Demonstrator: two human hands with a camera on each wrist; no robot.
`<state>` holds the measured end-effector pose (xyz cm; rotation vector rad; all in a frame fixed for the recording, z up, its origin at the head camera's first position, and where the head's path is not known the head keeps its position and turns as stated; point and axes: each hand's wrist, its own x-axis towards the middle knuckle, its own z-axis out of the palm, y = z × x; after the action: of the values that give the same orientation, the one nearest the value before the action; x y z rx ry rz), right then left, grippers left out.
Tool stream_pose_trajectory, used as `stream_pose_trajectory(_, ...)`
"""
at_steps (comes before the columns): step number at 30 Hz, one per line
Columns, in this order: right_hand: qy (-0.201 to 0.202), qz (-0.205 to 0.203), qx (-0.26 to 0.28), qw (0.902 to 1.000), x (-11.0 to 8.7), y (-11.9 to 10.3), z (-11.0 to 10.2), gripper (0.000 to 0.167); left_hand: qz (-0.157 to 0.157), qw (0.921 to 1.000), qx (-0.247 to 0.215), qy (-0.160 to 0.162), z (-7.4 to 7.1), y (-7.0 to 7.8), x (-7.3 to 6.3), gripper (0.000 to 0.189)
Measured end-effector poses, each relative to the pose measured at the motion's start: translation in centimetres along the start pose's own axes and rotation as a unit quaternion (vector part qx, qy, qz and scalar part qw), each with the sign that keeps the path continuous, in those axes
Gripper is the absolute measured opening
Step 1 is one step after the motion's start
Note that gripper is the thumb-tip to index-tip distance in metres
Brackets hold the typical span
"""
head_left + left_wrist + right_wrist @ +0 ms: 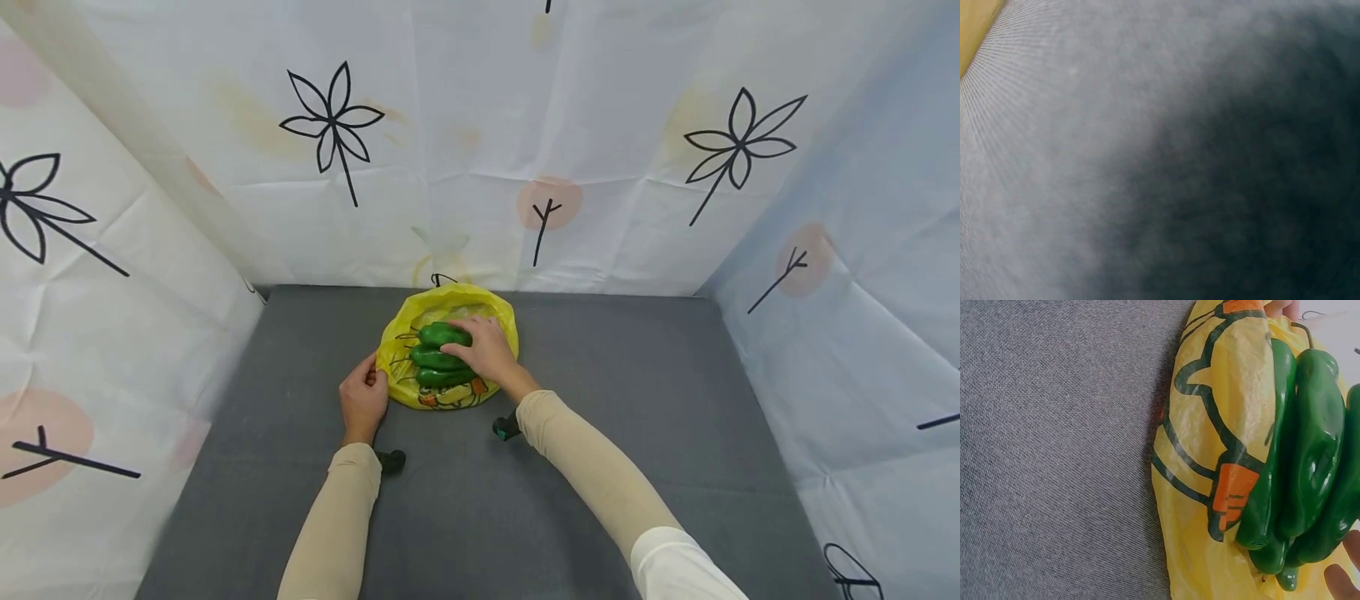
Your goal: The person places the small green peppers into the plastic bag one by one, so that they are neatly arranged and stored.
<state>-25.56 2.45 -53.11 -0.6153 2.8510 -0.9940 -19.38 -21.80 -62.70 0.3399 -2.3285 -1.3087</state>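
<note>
A yellow plastic bag [397, 329] lies with its mouth spread wide. Several glossy green chili peppers [444, 378] are in it side by side, thin stems toward the left. My left hand [363, 400] pinches the bag's left rim. From the right, my right hand [487, 346] reaches over the bag, its thumb and fingers about the farthest pepper [444, 335]. In the right wrist view more peppers [1316, 444] show stacked beneath the top ones, with fingertips [1339, 582] at the lower right. The left wrist view is mostly blurred grey and dark.
A dark grey table [615, 400] bears the bag near its far edge. White printed cloth [480, 150] walls the back and both sides. Dark wrist-camera pieces [392, 461] stick out by the wrists, just above the table.
</note>
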Motion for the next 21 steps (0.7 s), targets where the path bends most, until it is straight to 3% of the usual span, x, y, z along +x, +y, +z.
stream_pose_trajectory(14,-0.016,0.0,0.008,0.9998,0.5,0.9,-1.1,0.062,-0.004,0.9997,-0.021,-0.008,-0.2,-0.4,0.7,0.044)
stream_pose_trajectory(21,0.003,-0.006,-0.01,0.9999,0.5,1.7,-2.3,0.059,-0.031,0.9982,-0.03,-0.043,-0.9,-0.1,1.0,0.046)
